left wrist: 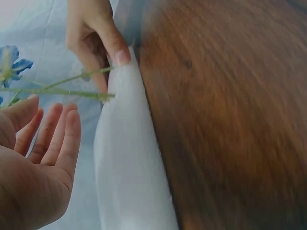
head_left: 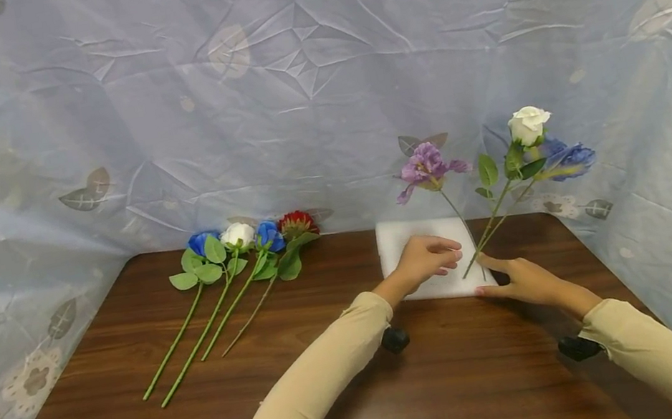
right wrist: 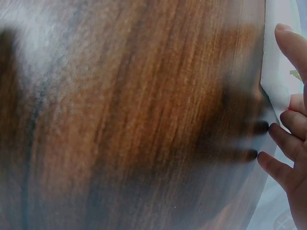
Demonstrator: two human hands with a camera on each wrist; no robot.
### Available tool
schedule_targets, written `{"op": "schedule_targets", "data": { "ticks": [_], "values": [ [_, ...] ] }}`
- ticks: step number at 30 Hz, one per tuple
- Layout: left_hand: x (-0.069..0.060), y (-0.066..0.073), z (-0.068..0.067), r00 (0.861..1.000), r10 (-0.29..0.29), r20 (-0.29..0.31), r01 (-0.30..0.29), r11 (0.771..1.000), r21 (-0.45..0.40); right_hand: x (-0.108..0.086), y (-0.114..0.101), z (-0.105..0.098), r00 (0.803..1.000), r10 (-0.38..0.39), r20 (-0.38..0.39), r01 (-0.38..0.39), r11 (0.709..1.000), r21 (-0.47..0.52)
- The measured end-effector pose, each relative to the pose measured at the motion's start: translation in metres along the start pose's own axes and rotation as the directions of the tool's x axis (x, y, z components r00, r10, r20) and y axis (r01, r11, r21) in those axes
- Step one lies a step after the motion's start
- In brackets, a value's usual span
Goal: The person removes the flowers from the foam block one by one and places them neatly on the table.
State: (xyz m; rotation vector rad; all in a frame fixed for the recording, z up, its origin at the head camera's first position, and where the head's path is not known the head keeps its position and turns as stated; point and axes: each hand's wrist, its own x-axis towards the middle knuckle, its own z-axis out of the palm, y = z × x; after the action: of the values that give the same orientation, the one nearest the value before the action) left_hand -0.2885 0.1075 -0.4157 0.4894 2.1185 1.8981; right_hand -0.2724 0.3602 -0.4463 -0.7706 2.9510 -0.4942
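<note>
A white foam block point(head_left: 424, 229) lies near the back right of the table. A purple iris point(head_left: 426, 165), a white rose point(head_left: 528, 125) and a blue iris point(head_left: 568, 159) rise from its right part, their stems crossing low down. My left hand point(head_left: 426, 258) hovers above the block, palm turned toward the stems, fingers loosely bent around nothing. At the block's front right corner my right hand point(head_left: 525, 280) holds on, thumb against the front edge and index finger at the right side. Its other fingertips point(right wrist: 264, 157) touch the table in the right wrist view.
On the left of the wooden table point(head_left: 338, 397) lie a blue rose point(head_left: 202, 242), a white rose point(head_left: 238, 235), another blue rose point(head_left: 270, 236) and a red flower point(head_left: 297, 224). A pale patterned cloth point(head_left: 319, 96) hangs behind and along both sides.
</note>
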Motion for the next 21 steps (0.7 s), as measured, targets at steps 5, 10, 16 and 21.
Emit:
{"op": "schedule_targets", "data": {
  "ticks": [5, 10, 16, 21],
  "values": [
    [0.006, -0.006, 0.017, 0.999, 0.007, -0.041, -0.009, 0.999, -0.040, -0.001, 0.000, 0.000, 1.000, 0.002, 0.003, -0.002, 1.000, 0.007],
    [0.008, -0.011, 0.027, 0.999, 0.003, -0.054, -0.007, 0.997, -0.075, -0.001, -0.001, 0.001, 1.000, 0.002, 0.001, -0.002, 1.000, 0.019],
    [0.011, -0.011, 0.033, 0.997, -0.009, -0.072, -0.001, 0.991, -0.137, -0.001, 0.001, 0.002, 1.000, -0.001, -0.003, 0.001, 1.000, 0.010],
    [0.014, -0.010, 0.036, 0.996, -0.010, -0.090, -0.004, 0.989, -0.147, 0.000, 0.001, 0.001, 1.000, -0.010, -0.010, 0.010, 1.000, 0.013]
  ]
}}
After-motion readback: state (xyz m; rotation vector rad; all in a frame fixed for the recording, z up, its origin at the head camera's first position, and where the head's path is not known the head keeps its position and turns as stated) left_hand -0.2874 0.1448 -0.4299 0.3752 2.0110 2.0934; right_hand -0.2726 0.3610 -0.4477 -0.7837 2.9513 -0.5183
